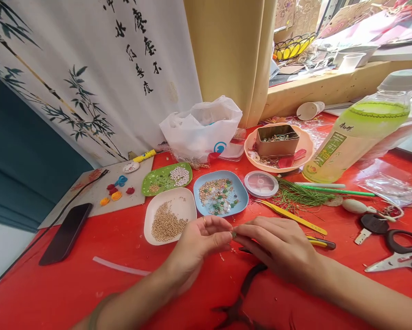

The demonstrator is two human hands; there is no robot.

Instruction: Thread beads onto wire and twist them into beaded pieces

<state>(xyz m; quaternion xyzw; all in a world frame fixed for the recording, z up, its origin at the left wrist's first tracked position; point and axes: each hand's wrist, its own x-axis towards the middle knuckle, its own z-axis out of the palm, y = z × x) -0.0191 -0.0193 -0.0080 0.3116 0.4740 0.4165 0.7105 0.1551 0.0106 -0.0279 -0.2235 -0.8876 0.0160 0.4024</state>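
My left hand and right hand meet fingertip to fingertip over the red table. Both are pinched nearly closed on one small bead, too tiny to tell more, with the other fingers loosely curled. The bead sits right between the hands, equally near each; white dish of gold beads just ahead of left, blue dish ahead of the pinch, yellow tweezers just beyond right.

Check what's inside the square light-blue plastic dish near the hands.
The square light-blue plastic dish holds a loose heap of small mixed beads: gold, green, white. Its floor under the heap is covered.
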